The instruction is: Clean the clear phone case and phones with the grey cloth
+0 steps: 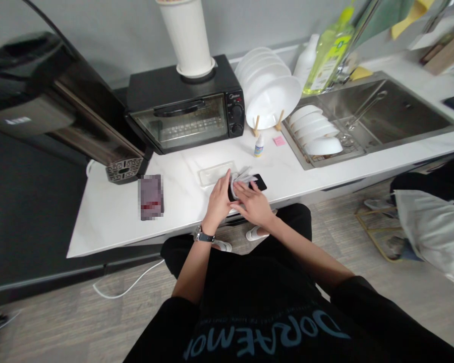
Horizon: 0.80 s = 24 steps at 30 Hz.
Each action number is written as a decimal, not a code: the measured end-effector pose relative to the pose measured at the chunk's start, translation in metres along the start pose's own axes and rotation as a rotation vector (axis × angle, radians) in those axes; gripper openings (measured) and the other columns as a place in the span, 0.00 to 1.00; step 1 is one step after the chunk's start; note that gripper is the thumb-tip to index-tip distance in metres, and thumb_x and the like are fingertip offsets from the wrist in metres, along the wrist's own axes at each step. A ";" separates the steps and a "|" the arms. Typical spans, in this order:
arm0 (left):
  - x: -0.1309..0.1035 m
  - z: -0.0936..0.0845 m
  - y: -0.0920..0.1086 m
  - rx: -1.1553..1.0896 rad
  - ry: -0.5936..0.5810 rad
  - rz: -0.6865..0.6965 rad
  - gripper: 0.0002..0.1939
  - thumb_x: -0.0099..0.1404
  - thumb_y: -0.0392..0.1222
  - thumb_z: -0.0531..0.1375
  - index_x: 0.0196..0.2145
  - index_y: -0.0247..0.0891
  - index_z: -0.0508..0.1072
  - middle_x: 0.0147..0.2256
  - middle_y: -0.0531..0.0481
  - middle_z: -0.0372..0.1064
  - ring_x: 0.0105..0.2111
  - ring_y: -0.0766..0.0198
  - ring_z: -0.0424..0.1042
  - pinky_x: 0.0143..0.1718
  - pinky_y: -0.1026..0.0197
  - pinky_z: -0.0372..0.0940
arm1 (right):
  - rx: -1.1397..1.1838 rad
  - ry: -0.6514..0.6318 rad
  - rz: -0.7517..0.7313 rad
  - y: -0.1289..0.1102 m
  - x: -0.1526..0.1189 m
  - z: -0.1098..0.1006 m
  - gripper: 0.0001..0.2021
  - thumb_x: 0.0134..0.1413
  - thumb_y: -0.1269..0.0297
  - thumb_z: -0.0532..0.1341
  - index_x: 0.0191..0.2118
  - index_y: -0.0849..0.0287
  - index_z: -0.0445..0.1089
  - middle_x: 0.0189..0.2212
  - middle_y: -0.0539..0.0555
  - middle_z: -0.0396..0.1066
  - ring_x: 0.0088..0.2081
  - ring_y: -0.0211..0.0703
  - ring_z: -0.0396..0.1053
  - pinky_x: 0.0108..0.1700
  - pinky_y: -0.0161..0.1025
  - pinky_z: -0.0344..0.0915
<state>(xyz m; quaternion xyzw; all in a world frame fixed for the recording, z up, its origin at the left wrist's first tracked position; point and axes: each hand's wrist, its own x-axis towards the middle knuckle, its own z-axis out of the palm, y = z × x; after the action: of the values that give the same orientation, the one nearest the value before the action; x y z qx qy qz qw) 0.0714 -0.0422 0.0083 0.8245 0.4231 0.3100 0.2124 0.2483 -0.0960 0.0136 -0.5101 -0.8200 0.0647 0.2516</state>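
Observation:
Both of my hands are together at the front edge of the white counter [181, 196]. My left hand [219, 198], with a watch on the wrist, is closed around the left side of a small black object, whose kind I cannot make out. My right hand [253, 203] presses a crumpled white tissue [244, 176] against it. Just right of the tissue lies a black phone-like item [260, 182]. Behind my hands is a flat clear tray [215, 174]. A small white bottle [259, 146] stands farther back, beside a pink note [279, 141].
A black toaster oven [185, 111] stands at the back with white cups on top. White plates [272, 96] are racked beside it, bowls [316, 131] in the sink [393, 116]. A dispenser [68, 101] and a blurred purple item [151, 196] are left. Another person's dark-clothed leg [431, 181] shows right.

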 end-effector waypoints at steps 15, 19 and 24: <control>0.001 0.001 -0.003 -0.064 0.000 -0.009 0.60 0.64 0.41 0.73 0.79 0.49 0.37 0.62 0.40 0.65 0.60 0.50 0.72 0.63 0.48 0.67 | -0.092 0.001 0.043 0.015 -0.014 -0.011 0.32 0.75 0.48 0.55 0.71 0.70 0.64 0.70 0.70 0.63 0.74 0.62 0.58 0.76 0.65 0.52; -0.002 0.001 -0.001 -0.087 0.017 -0.004 0.49 0.71 0.34 0.62 0.79 0.45 0.38 0.63 0.38 0.65 0.63 0.50 0.69 0.65 0.49 0.65 | 0.020 -0.071 -0.108 -0.012 -0.006 0.001 0.30 0.76 0.49 0.54 0.69 0.69 0.66 0.67 0.68 0.69 0.71 0.57 0.64 0.76 0.59 0.54; -0.001 -0.001 0.001 -0.065 -0.009 -0.034 0.63 0.63 0.45 0.74 0.79 0.48 0.34 0.63 0.40 0.65 0.61 0.49 0.71 0.66 0.47 0.65 | -0.027 -0.036 0.015 0.038 -0.032 -0.033 0.23 0.77 0.57 0.54 0.71 0.56 0.66 0.69 0.58 0.68 0.71 0.55 0.65 0.75 0.61 0.56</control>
<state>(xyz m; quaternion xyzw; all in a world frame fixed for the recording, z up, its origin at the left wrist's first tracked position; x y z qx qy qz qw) 0.0708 -0.0436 0.0095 0.8112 0.4255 0.3164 0.2464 0.3061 -0.1109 0.0174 -0.5182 -0.8214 0.0648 0.2293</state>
